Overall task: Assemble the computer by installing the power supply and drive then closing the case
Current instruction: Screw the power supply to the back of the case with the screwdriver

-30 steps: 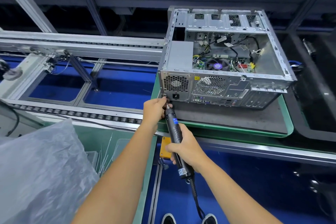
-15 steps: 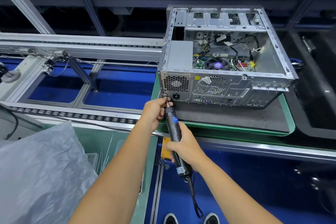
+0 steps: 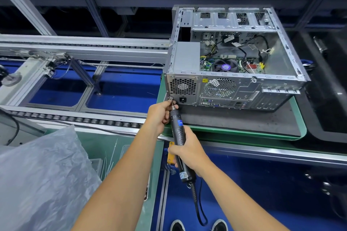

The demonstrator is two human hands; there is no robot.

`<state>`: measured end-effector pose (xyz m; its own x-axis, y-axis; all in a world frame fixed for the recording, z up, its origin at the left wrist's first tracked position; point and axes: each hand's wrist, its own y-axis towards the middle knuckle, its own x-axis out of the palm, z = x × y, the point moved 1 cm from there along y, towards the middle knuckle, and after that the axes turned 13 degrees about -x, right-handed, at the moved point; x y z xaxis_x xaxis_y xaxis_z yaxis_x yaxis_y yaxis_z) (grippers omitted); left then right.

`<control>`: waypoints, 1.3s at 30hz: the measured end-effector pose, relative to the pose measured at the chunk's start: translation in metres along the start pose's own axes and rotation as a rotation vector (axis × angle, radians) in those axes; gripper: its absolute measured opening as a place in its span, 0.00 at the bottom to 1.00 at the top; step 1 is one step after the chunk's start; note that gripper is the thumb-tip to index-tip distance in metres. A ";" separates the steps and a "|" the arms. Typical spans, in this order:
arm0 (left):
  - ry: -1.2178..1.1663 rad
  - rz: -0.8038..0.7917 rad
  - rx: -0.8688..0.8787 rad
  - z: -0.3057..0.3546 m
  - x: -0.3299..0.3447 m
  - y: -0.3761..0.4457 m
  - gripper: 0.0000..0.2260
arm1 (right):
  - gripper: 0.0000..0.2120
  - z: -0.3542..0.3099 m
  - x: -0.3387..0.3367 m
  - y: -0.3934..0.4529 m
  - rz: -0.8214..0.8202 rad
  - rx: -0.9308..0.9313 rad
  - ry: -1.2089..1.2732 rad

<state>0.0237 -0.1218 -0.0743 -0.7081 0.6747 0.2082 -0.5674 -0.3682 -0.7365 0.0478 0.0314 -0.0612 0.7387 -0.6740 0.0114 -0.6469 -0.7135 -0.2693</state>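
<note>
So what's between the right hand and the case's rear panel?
In the head view, the electric screwdriver spans it, left hand steadying its tip at the computer case.

Factory assembly line: aluminium-framed roller conveyor (image 3: pixel 75 118) running past the station, green pallet (image 3: pixel 298 129) carrying an open computer case (image 3: pixel 234 80), corded electric screwdriver (image 3: pixel 178 133) working at its rear panel, blue floor (image 3: pixel 262 184) showing beneath.

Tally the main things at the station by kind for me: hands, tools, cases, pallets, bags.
Hands: 2, left hand and right hand
Electric screwdrivers: 1
Computer cases: 1
Green pallets: 1
Plastic bags: 1
Total: 6
</note>
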 end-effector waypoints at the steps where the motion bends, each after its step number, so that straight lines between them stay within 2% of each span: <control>1: -0.004 0.001 0.002 0.000 0.000 0.000 0.10 | 0.22 0.000 0.002 0.000 0.006 0.002 0.002; 10: 0.045 0.087 0.042 -0.003 -0.004 0.001 0.07 | 0.18 0.002 0.020 0.002 0.092 -0.002 -0.039; 18: 0.088 0.170 0.075 -0.005 -0.006 0.002 0.15 | 0.20 0.002 0.019 0.003 0.099 0.006 -0.069; 30: 0.139 0.201 0.112 -0.003 0.000 -0.005 0.07 | 0.19 -0.004 0.011 0.001 0.067 0.002 -0.054; 39: 0.141 0.250 0.151 -0.004 0.004 -0.012 0.07 | 0.22 -0.007 -0.001 -0.004 0.020 0.029 -0.025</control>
<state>0.0295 -0.1124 -0.0669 -0.7744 0.6292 -0.0662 -0.4464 -0.6176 -0.6475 0.0482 0.0330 -0.0533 0.7306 -0.6826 -0.0178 -0.6558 -0.6942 -0.2966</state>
